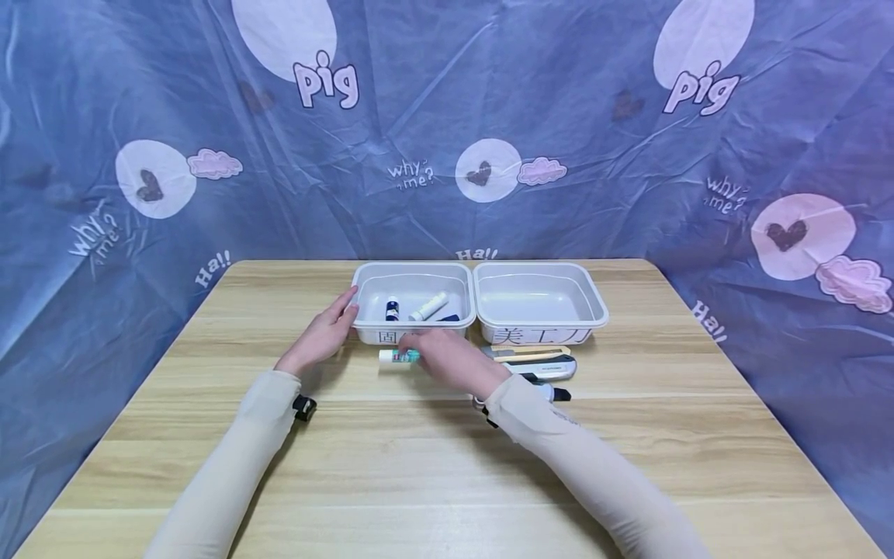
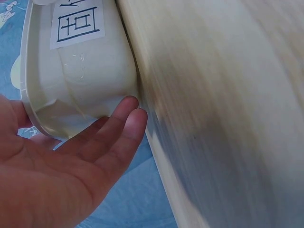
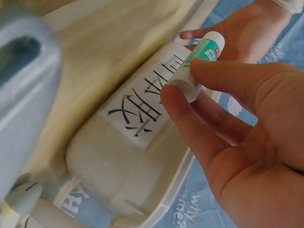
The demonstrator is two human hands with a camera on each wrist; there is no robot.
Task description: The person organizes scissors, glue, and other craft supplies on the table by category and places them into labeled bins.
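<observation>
A white glue stick with a green label is pinched between the thumb and fingers of my right hand, just in front of the left white box. My left hand rests against that box's left end, its fingers extended along the wall. Inside the box lie a dark blue stick, a white stick and another partly hidden item with a dark end. A handwritten paper label covers part of the box's front.
A second white box stands against the first on the right, with nothing inside. Several utility knives lie before it, partly behind my right forearm. A blue printed cloth hangs behind the wooden table.
</observation>
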